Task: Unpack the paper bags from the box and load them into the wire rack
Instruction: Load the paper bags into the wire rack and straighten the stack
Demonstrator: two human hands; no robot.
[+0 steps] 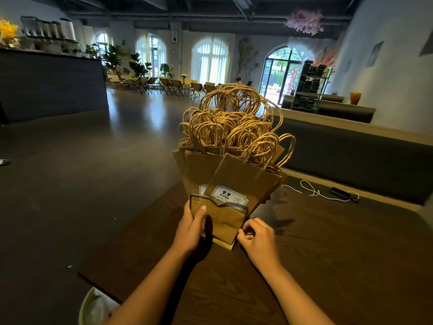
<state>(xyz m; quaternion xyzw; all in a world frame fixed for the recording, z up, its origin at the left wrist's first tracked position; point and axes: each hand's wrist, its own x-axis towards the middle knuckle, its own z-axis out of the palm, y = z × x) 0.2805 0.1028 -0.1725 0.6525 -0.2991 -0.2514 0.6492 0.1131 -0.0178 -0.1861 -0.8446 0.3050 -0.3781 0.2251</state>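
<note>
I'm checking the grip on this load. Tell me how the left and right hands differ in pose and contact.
The left hand grips the wire rack at its left side, thumb laid over the front paper bag; the right hand sits lower, at the rack's right bottom corner. The left thumb is extended, while the right hand's fingers are curled. Both are at the rack's base on the table.

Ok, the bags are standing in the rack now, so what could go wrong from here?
The paper bags fan out and lean past the wire rack, so the stack might tip when the left hand lets go. The right hand could snag the lower corner. The rack stands near the table edge.
</note>
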